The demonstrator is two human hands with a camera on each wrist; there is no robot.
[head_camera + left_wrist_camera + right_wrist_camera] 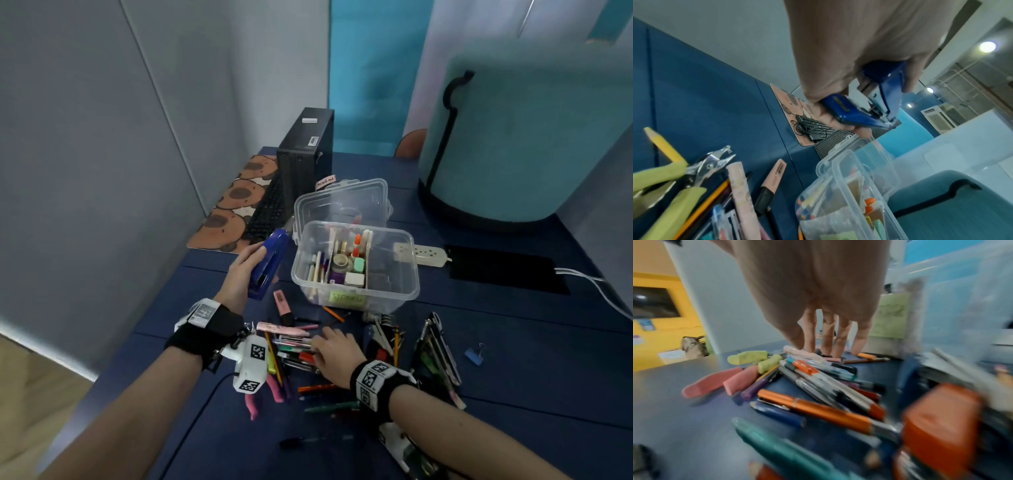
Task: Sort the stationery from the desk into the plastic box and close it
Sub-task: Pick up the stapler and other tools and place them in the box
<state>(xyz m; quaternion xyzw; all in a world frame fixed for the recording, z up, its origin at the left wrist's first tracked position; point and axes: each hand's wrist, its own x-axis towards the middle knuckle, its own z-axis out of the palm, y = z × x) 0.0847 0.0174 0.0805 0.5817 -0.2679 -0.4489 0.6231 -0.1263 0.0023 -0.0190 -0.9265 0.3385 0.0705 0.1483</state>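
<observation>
My left hand point(245, 274) grips a blue stapler point(268, 263) lifted above the desk, just left of the clear plastic box point(356, 263); the left wrist view shows the fingers wrapped round the stapler point(859, 107). The box stands open, its lid point(342, 200) tilted up behind, with glue, tape and pens in its compartments. My right hand point(334, 349) reaches down with straight fingers point(826, 334) onto a pile of pens point(294, 353) in front of the box, touching the top ones. Whether it holds any pen cannot be told.
A pink highlighter point(283, 303), pliers with yellow-green handles point(674, 178), an orange pen point(813, 410) and pink erasers point(740, 379) lie around the pile. A blue binder clip point(475, 353) and pencil cases point(438, 346) sit right. A power strip point(421, 255), keyboard point(267, 212), computer tower point(305, 154) stand behind.
</observation>
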